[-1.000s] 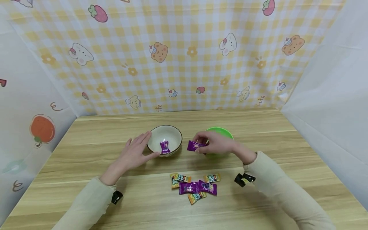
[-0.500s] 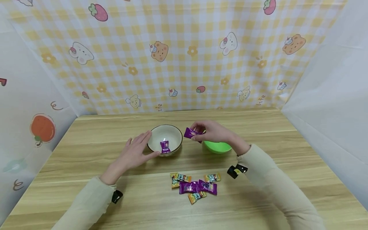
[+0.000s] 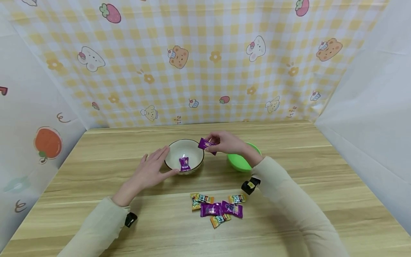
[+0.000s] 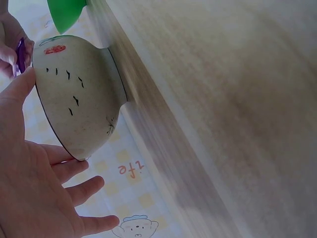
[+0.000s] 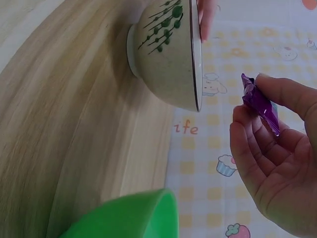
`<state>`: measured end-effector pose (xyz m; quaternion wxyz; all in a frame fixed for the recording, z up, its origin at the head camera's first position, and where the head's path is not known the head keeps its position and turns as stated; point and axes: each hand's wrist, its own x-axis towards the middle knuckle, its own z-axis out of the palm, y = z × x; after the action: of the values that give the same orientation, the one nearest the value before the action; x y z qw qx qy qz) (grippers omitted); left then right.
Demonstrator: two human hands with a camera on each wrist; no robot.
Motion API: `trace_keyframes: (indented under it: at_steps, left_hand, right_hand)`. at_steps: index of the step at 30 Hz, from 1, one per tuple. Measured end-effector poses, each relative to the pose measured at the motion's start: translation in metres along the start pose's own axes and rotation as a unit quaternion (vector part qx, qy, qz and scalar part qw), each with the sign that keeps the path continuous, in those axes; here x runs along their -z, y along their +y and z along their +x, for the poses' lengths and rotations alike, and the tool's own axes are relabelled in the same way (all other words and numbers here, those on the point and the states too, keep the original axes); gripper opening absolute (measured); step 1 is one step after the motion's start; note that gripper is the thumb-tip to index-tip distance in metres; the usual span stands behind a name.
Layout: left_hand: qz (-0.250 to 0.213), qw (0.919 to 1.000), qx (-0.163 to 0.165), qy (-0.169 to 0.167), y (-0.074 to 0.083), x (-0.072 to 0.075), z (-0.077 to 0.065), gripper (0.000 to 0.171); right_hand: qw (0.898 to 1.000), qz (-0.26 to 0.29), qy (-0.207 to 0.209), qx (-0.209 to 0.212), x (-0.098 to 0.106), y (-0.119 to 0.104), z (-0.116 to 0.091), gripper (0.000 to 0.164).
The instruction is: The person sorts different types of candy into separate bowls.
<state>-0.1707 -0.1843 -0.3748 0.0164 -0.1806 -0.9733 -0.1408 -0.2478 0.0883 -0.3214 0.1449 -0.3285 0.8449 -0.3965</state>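
My right hand [image 3: 228, 143] pinches a purple wrapped candy [image 3: 204, 143] between thumb and fingers, just off the right rim of the white bowl [image 3: 174, 151]. In the right wrist view that candy [image 5: 260, 105] is apart from the bowl [image 5: 168, 69]. My left hand [image 3: 150, 174] is at the bowl's left side, thumb and fingers spread along the rim. The left wrist view shows those fingers fairly straight, touching the bowl [image 4: 81, 94]. Inside the bowl lies another purple candy [image 3: 184, 164].
A green bowl [image 3: 238, 162] stands right of the white one, partly behind my right wrist. In front, several candies lie in a loose group: purple ones [image 3: 211, 209] and yellow-orange ones [image 3: 219, 220]. A checked curtain [image 3: 205, 75] hangs behind the wooden table [image 3: 154, 228].
My right hand, holding the purple candy, has moved left and away from me, from in front of the green bowl to the white bowl's rim. My left hand has stayed put.
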Motion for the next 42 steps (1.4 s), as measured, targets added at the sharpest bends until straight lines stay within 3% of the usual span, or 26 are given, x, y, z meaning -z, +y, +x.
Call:
trace_keyframes:
  at_steps: [13,24,33,42]
  left_hand:
    - [-0.003,1.0,0.001,-0.001,0.001,0.001,0.001,0.094]
    - [-0.005,1.0,-0.001,-0.004,0.0,0.0,0.002,0.094]
    - [-0.006,1.0,-0.003,-0.002,-0.001,0.0,0.002,0.094]
    - [-0.007,0.9999,0.002,-0.007,0.0,0.001,0.002,0.095]
  right_hand:
    - [1.0,0.004,0.001,-0.011,-0.018,-0.006,0.023,0.026]
    - [0.999,-0.038,0.005,-0.034,-0.036,-0.01,0.036,0.026]
    - [0.999,-0.043,0.01,0.007,-0.045,-0.007,0.039,0.024]
    - [0.999,-0.039,0.007,0.02,-0.036,-0.013,0.03,0.024]
